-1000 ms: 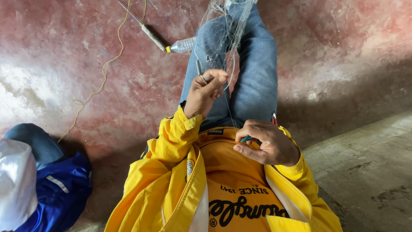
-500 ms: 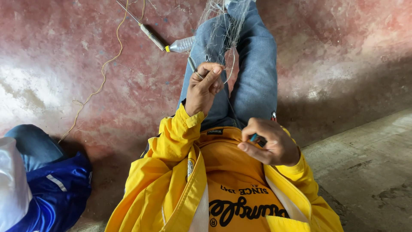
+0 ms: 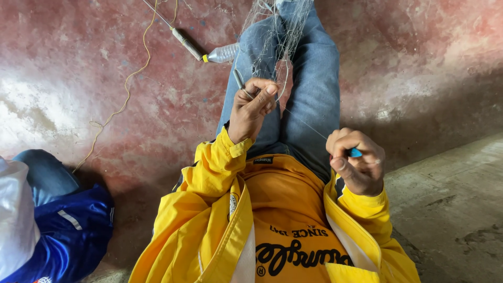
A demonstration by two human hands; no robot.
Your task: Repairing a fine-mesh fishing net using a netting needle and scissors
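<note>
Since a second ago, the right hand has drawn back rightward, pulling a thin line taut from the net on the lap. Its fingers clench a blue tool, mostly hidden. The left hand pinches net mesh and a grey rod. A clear bottle with a yellow cap lies on the red floor; the net's top is cut off.
</note>
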